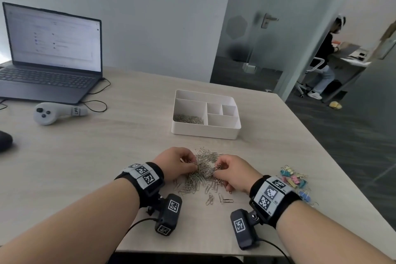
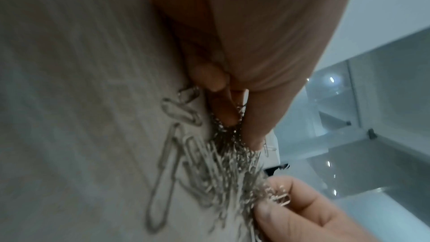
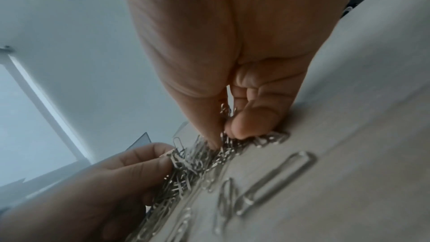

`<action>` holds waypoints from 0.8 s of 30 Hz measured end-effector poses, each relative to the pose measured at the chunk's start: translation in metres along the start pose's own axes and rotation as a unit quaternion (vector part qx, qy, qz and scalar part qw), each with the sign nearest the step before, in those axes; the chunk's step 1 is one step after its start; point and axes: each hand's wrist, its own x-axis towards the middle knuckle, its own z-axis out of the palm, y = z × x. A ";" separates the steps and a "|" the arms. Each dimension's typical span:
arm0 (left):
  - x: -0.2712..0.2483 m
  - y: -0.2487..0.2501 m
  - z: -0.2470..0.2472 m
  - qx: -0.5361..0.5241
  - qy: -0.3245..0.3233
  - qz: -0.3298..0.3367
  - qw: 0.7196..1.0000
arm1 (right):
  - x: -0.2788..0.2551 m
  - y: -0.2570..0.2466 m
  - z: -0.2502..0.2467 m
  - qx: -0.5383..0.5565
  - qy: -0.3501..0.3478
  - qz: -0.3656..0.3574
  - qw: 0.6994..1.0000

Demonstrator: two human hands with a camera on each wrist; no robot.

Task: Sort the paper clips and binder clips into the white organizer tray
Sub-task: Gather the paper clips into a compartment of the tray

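A pale wood-grain desk (image 1: 128, 146) stood in a grey office, with an open laptop (image 1: 51, 49) at its far left and a glass door behind. Both hands met over a heap of silver paper clips (image 1: 203, 169) near the front edge. The left hand (image 1: 173, 163) and the right hand (image 1: 233, 172) each had a narrow grip, fingertips pinching clips from opposite sides, probably to gather a bunch together for one carry. The clips looked thin, shiny and tangled, with loose ones scattered nearer the person. The white organizer tray (image 1: 205, 133) sat further back, some clips already lying in its large left compartment. Pastel binder clips (image 1: 293, 178) lay just right of the right wrist, untouched.
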 end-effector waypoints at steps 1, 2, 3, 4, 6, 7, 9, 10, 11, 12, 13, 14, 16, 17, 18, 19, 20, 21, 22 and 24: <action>-0.001 -0.002 -0.001 -0.020 0.012 0.002 1.000 | 0.000 0.001 0.000 0.012 0.005 -0.002 1.000; -0.002 -0.004 -0.002 -0.038 0.024 0.005 0.999 | 0.001 0.002 -0.001 0.029 0.010 -0.004 1.000; -0.004 -0.005 -0.003 -0.054 0.035 0.008 0.998 | 0.002 0.003 -0.001 0.048 0.015 -0.003 0.999; -0.005 -0.006 -0.004 -0.068 0.048 0.011 0.996 | 0.004 0.004 -0.001 0.068 0.020 -0.002 0.997; -0.007 -0.008 -0.004 -0.083 0.071 0.017 0.994 | 0.007 0.004 -0.002 0.113 0.024 -0.001 0.993; -0.007 -0.008 -0.003 -0.087 0.078 0.020 0.993 | 0.010 0.002 -0.003 0.141 0.025 -0.001 0.990; -0.007 -0.009 -0.002 -0.097 0.087 0.029 0.991 | 0.015 -0.007 -0.006 0.195 0.025 -0.007 0.980; -0.007 -0.010 -0.002 -0.104 0.091 0.032 0.990 | 0.019 -0.013 -0.009 0.215 0.027 -0.010 0.976; -0.007 -0.011 -0.002 -0.112 0.094 0.032 0.989 | 0.024 -0.021 -0.012 0.230 0.029 -0.012 0.973; -0.007 -0.011 -0.002 -0.121 0.098 0.032 0.987 | 0.029 -0.029 -0.015 0.242 0.032 -0.014 0.970; -0.007 -0.011 -0.002 -0.127 0.100 0.033 0.986 | 0.036 -0.037 -0.017 0.252 0.037 -0.017 0.967; -0.007 -0.011 -0.002 -0.133 0.101 0.034 0.985 | 0.044 -0.046 -0.019 0.259 0.043 -0.023 0.964; -0.007 -0.011 -0.002 -0.140 0.101 0.034 0.984 | 0.060 -0.063 -0.022 0.266 0.059 -0.039 0.961; -0.007 -0.011 -0.002 -0.142 0.100 0.035 0.984 | 0.068 -0.071 -0.022 0.266 0.066 -0.046 0.961; -0.007 -0.012 -0.001 -0.142 0.099 0.035 0.984 | 0.076 -0.078 -0.023 0.263 0.071 -0.052 0.961; -0.007 -0.012 -0.001 -0.139 0.099 0.036 0.985 | 0.085 -0.085 -0.023 0.258 0.076 -0.056 0.962; -0.006 -0.013 -0.001 -0.133 0.100 0.037 0.985 | 0.093 -0.090 -0.022 0.249 0.080 -0.060 0.963; -0.005 -0.014 0.000 -0.127 0.101 0.039 0.986 | 0.101 -0.095 -0.021 0.235 0.083 -0.066 0.966; -0.004 -0.015 0.000 -0.122 0.103 0.042 0.986 | 0.109 -0.100 -0.020 0.217 0.085 -0.073 0.970; -0.003 -0.016 0.001 -0.105 0.105 0.048 0.988 | 0.125 -0.109 -0.017 0.178 0.093 -0.083 0.976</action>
